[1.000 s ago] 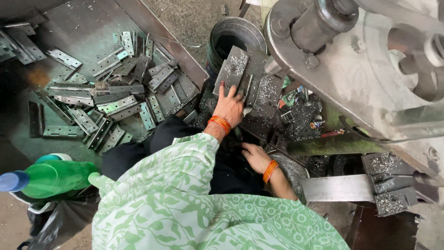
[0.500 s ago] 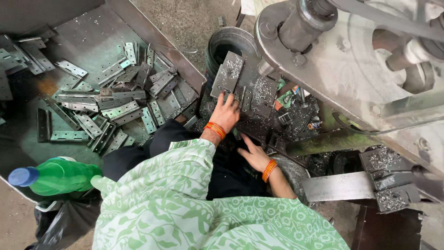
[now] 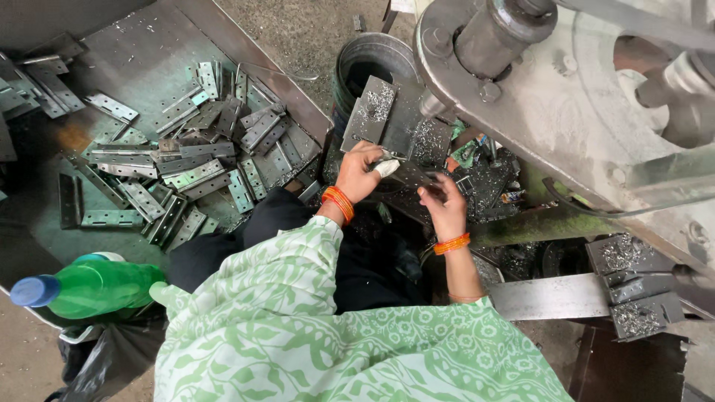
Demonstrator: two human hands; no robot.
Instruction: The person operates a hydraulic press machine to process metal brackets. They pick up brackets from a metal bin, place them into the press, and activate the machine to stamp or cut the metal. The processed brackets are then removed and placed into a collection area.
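Seen from above, seated at a large grey press machine [image 3: 596, 97] with a heavy round flywheel. Left hand [image 3: 361, 175], orange bangles at the wrist, closed around one end of a flat dark perforated metal strip [image 3: 408, 175], a pale wrap on one fingertip. Right hand [image 3: 445, 208], also bangled, pinching the other end of the same strip, fingers curled narrow around its edge. Strip held level between both hands, just above the cluttered, swarf-covered work ledge at the base of the press, near a dark round metal drum [image 3: 365, 71].

At the left, a shallow rusty steel tray [image 3: 149, 37] heaped with short grey punched metal brackets [image 3: 186, 164], piled toward its right edge. Near the tray's lower left corner, a green plastic bottle with a blue cap [image 3: 89, 286], lying on its side.

Risks, judged from this: bare fingers on sharp stamped edges and loose shavings, likely to cut; strip liable to slip if either pinch loosens; hands close under the press, so a pinch hazard; loose patterned green sleeve [image 3: 298, 298] near the machinery, liable to snag.
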